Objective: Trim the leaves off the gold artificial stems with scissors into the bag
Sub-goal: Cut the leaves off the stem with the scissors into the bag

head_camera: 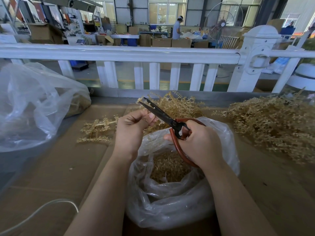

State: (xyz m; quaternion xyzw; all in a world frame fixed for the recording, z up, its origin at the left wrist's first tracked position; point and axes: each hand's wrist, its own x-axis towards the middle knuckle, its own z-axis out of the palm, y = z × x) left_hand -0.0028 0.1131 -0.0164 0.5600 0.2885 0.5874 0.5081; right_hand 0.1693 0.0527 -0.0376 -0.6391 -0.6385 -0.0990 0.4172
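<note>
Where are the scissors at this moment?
In the head view, centre: the right hand grips the scissors above the open bag, blades pointing up-left past the left hand.

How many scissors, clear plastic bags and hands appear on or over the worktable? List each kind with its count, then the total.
Scissors: 1
Clear plastic bags: 2, near bag and left bag
Hands: 2, left hand and right hand
Total: 5
</note>
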